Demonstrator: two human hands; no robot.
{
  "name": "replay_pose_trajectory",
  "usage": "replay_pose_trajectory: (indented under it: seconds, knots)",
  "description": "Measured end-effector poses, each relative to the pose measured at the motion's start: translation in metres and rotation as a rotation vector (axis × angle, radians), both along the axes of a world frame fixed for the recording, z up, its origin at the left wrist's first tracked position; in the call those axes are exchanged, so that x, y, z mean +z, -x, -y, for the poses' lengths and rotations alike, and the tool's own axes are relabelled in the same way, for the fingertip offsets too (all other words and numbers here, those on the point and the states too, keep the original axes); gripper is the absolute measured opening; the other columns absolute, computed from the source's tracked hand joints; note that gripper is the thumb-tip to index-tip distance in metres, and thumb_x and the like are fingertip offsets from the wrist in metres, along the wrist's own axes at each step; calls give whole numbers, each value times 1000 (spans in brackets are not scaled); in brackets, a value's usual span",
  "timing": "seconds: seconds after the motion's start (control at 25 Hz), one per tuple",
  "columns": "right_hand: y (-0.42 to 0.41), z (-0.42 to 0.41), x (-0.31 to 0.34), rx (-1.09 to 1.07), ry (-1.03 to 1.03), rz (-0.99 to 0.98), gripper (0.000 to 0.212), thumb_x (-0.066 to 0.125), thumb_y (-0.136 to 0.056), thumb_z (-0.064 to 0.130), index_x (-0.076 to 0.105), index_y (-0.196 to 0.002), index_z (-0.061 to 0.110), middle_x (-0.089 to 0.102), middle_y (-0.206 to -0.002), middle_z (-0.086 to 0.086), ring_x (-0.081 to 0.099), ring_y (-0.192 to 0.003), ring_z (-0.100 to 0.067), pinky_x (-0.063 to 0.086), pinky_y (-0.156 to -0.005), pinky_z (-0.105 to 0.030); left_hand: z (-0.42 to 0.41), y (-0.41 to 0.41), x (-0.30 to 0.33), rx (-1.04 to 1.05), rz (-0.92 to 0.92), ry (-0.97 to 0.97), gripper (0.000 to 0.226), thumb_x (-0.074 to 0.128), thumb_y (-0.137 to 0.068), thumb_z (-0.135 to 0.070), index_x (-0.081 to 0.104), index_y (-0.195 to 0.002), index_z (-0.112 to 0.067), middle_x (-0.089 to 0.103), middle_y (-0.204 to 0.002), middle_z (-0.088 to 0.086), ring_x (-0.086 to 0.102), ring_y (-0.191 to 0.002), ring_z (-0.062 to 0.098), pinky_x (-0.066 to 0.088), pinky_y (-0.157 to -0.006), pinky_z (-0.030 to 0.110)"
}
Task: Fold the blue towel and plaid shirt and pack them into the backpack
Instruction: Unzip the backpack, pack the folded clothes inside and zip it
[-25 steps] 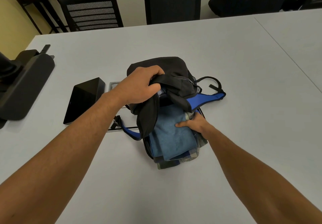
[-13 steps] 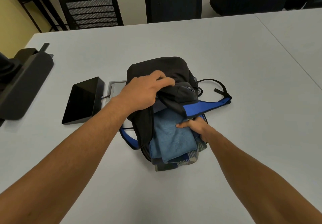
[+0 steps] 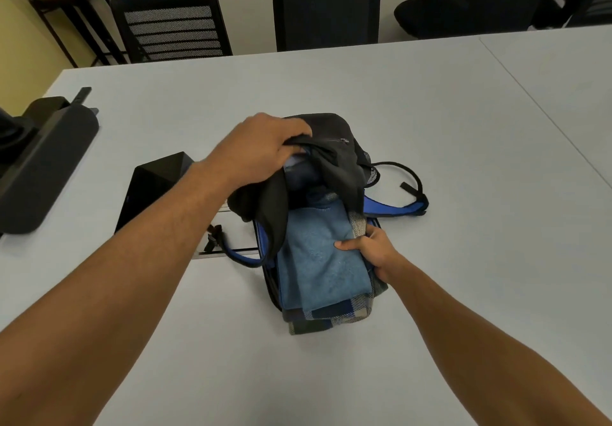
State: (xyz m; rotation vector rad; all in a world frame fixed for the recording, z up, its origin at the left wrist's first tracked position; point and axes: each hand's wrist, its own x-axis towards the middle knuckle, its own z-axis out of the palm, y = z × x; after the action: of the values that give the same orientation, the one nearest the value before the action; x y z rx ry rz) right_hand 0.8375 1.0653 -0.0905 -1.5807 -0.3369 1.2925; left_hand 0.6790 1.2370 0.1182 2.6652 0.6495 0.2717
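Fabric of the backpack (image 3: 334,134) flap was bunched in the left hand (image 3: 261,150), lifted to keep the mouth open. Below it, the right hand (image 3: 371,250) pinched the blue towel (image 3: 318,253) stacked on the plaid shirt (image 3: 331,316), apparently feeding both inside; their near ends lay on the surface (image 3: 430,127).

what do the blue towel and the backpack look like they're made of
Blue towel: soft terry or microfibre by its look, matte, with a fuzzy nap and thick rounded folds. Backpack: thin woven synthetic, probably nylon or polyester, dull black, limp and creased, with a mesh side pocket.
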Motion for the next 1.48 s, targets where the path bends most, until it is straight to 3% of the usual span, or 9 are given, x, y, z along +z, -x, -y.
replay_pose_trajectory:
  seconds: [0.28, 0.36, 0.6, 0.68, 0.8, 1.0, 1.2, 1.32, 1.48]
  knots:
    - [17, -21, 29, -139, -213, -38, 32, 82, -71, 1, 68, -100, 4, 75, -97, -12, 72, -92, -33, 59, -78, -45, 6, -1, 32, -99, 41, -36, 16, 61, -94, -27, 66, -109, -24, 68, -91, -1, 60, -85, 19, 51, -79, 42]
    - [20, -31, 37, -164, -263, -23, 34, 82, -71, 1, 70, -103, 2, 75, -100, -12, 71, -96, -33, 58, -83, -48, 11, -2, 36, -105, 52, -26, 18, 60, -95, -26, 66, -111, -23, 68, -92, 0, 61, -85, 18, 52, -77, 37]
    - [17, -53, 35, -162, -308, 107, 45, 86, -70, 9, 67, -110, 21, 73, -110, 0, 68, -103, -20, 56, -89, -41, 13, 2, 36, -123, 39, 23, 17, 61, -94, -24, 66, -110, -23, 64, -86, -9, 58, -79, 8, 43, -70, 14]
    - [17, -43, 22, -159, -209, 202, 35, 84, -73, 9, 66, -99, 25, 73, -101, 2, 68, -100, -19, 56, -89, -40, 13, 4, 31, -146, 0, 35, 16, 60, -94, -26, 66, -109, -24, 64, -86, -11, 59, -80, 7, 46, -72, 18]
    - [21, -23, 1, -157, -1, 353, 27, 85, -74, 17, 63, -91, 20, 66, -86, 7, 66, -95, -23, 54, -89, -39, 15, 5, 15, -170, -55, 50, 15, 57, -96, -28, 65, -108, -26, 68, -89, -4, 60, -80, 12, 51, -77, 37]
    - [30, -12, -3, -220, 32, 516, 39, 82, -76, 40, 59, -100, 18, 63, -83, 5, 62, -82, -15, 52, -77, -30, 15, -2, 6, -129, -51, 74, 14, 56, -96, -29, 65, -108, -31, 66, -85, -5, 58, -76, 7, 50, -74, 34]
    - [78, 24, -21, -564, 114, 578, 76, 69, -64, 77, 56, -117, 24, 64, -110, 5, 61, -105, -18, 54, -92, -45, 25, -1, -1, -149, -71, 101, 13, 57, -96, -30, 65, -106, -29, 65, -81, -8, 57, -71, 5, 44, -66, 25]
    - [109, 43, -27, -687, 302, 386, 97, 75, -59, 74, 48, -132, 16, 56, -125, -8, 56, -116, -30, 53, -94, -52, 31, 0, -7, -155, -80, 112, 14, 58, -95, -29, 65, -107, -29, 64, -81, -9, 57, -71, 5, 43, -65, 25]
    - [119, 35, -19, -707, 97, -221, 93, 88, -70, 35, 30, -142, 23, 51, -126, -6, 56, -113, -30, 55, -91, -52, 37, 2, -12, -167, -106, 96, 17, 59, -95, -30, 62, -111, -32, 64, -84, -5, 58, -73, 11, 51, -71, 36]
